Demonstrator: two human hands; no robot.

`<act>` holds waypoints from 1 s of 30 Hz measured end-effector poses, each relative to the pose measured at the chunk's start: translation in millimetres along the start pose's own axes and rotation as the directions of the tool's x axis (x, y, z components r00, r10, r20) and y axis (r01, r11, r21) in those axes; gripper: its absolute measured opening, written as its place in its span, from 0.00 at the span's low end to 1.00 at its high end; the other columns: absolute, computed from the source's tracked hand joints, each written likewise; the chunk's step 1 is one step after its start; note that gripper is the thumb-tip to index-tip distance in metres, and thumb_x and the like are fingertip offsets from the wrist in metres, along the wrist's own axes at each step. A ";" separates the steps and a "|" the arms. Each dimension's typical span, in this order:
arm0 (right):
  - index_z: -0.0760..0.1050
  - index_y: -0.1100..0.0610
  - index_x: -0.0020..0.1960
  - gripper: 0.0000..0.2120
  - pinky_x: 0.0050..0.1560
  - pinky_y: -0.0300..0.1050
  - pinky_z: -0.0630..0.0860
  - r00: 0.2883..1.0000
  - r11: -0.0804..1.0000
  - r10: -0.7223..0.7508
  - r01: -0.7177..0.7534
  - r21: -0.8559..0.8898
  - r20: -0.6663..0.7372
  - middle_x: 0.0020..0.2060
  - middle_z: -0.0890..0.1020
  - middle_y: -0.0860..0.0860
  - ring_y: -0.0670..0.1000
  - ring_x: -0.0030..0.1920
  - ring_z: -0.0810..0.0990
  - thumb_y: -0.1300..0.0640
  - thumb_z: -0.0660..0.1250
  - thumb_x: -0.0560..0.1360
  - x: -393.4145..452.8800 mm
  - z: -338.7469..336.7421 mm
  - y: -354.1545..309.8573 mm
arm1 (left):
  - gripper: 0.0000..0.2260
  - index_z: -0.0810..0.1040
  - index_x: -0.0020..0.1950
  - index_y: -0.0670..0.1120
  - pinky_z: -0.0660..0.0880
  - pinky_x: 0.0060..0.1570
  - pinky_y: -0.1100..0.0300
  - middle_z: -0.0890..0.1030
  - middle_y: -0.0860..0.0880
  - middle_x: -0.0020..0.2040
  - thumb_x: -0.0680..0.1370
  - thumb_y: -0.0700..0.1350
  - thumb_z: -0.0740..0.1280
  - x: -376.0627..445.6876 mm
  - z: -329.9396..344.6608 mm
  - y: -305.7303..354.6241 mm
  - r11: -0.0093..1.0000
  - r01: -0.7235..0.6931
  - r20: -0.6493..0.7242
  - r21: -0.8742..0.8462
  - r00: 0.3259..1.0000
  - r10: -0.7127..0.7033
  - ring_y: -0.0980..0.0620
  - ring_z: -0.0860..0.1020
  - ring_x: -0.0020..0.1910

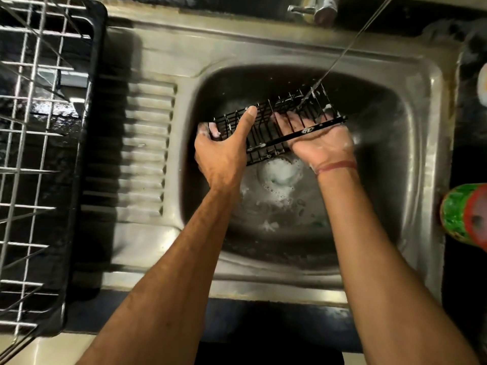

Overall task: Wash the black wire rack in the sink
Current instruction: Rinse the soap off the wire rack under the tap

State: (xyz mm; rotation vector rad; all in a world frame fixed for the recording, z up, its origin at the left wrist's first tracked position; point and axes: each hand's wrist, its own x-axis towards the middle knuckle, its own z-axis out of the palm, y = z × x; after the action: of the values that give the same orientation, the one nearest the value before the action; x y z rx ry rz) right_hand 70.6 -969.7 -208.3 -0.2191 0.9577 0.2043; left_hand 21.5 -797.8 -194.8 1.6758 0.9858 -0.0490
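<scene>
So the person is holding the black wire rack (279,125) over the basin of the stainless sink (421,159), tilted, with its far right corner sitting right under a thin stream of water (342,54) that is running down from the tap (313,7) at the top. There is just one rack being washed and both hands are on it. The left hand (224,148) is gripping the rack's left end, thumb lying along the top of the wires and the other fingers curling round underneath, with suds on the fingertips. The right hand (316,138) is cupping the right half from below, palm up, fingers spreading under the wires and partly hidden by them; the rack's flat black bar is lying across that palm. It is wearing one red thread bracelet (336,166) on the wrist.

Down in the basin, a blob of white foam (279,177) is sitting around the drain, plus smaller specks of suds scattered on the bottom.

Off to the left, one white wire dish drainer (31,154) is sitting in a black tray (87,180) beside the ribbed draining board. On the right edge, one green and red container (466,214) is lying on the dark table.
</scene>
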 end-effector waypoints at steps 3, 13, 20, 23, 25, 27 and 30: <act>0.71 0.70 0.67 0.24 0.75 0.69 0.66 0.994 0.994 -0.105 0.105 -0.009 0.037 0.69 0.73 0.69 0.68 0.76 0.68 0.50 0.52 0.88 -16.7 -0.1 19.7 | 0.31 0.75 0.45 0.48 0.79 0.48 0.57 0.80 0.56 0.41 0.66 0.73 0.81 -1.6 -1.1 0.4 1.000 -0.011 0.003 0.007 1.000 0.011 0.57 0.77 0.40; 0.71 0.59 0.44 0.14 0.49 0.50 0.76 0.939 0.957 -0.264 0.227 -0.183 -0.221 0.41 0.76 0.54 0.54 0.41 0.76 0.56 0.55 0.85 28.4 11.7 21.4 | 0.26 0.73 0.42 0.54 0.81 0.51 0.54 0.75 0.59 0.38 0.69 0.73 0.79 -4.7 -5.7 -6.4 0.997 -0.063 0.088 0.053 0.994 0.058 0.60 0.74 0.39; 0.76 0.57 0.43 0.11 0.45 0.43 0.81 0.942 0.919 -0.304 0.252 -0.303 -0.140 0.37 0.79 0.51 0.49 0.40 0.78 0.60 0.64 0.84 39.6 8.2 36.9 | 0.28 0.72 0.42 0.52 0.75 0.43 0.57 0.73 0.57 0.39 0.69 0.74 0.78 2.0 -9.0 -11.2 0.995 -0.077 0.121 0.063 0.990 0.069 0.57 0.71 0.38; 0.79 0.60 0.51 0.07 0.61 0.54 0.81 0.976 0.962 -0.193 0.169 -0.216 -0.097 0.46 0.84 0.56 0.55 0.49 0.83 0.60 0.63 0.84 11.5 -6.0 19.0 | 0.26 0.72 0.41 0.54 0.72 0.40 0.66 0.73 0.60 0.36 0.70 0.72 0.79 -0.3 -9.1 -10.5 0.994 -0.094 0.141 0.056 0.986 0.085 0.63 0.72 0.34; 0.78 0.60 0.57 0.08 0.62 0.55 0.81 0.964 0.946 -0.206 0.152 -0.287 -0.169 0.53 0.84 0.57 0.56 0.54 0.84 0.59 0.61 0.83 -15.1 -8.9 2.9 | 0.24 0.74 0.43 0.53 0.72 0.37 0.72 0.75 0.60 0.36 0.71 0.70 0.80 -0.9 -11.1 -10.0 0.992 -0.112 0.174 0.054 0.979 0.101 0.67 0.73 0.34; 0.77 0.59 0.56 0.08 0.56 0.53 0.82 0.935 0.859 -0.299 0.177 -0.480 -0.190 0.51 0.83 0.55 0.55 0.54 0.84 0.60 0.60 0.82 -49.7 -10.3 -7.7 | 0.25 0.73 0.42 0.52 0.71 0.36 0.71 0.72 0.60 0.37 0.71 0.69 0.80 -0.9 -12.7 -11.7 0.990 -0.130 0.182 0.050 0.976 0.119 0.65 0.71 0.33; 0.78 0.56 0.52 0.07 0.51 0.55 0.84 0.904 0.458 -0.427 0.220 -0.862 0.004 0.43 0.85 0.54 0.58 0.50 0.87 0.53 0.65 0.82 -82.3 -15.5 -22.1 | 0.27 0.72 0.41 0.52 0.70 0.37 0.68 0.71 0.61 0.35 0.71 0.70 0.80 -6.9 -12.2 -11.6 0.990 -0.133 0.134 0.055 0.983 0.124 0.63 0.69 0.33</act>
State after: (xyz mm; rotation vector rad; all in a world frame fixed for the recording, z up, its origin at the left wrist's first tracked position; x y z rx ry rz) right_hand 18.3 -1001.3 -146.9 -1.3837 0.9382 0.2870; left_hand 4.4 -791.5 -196.0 1.7677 0.7838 -0.1036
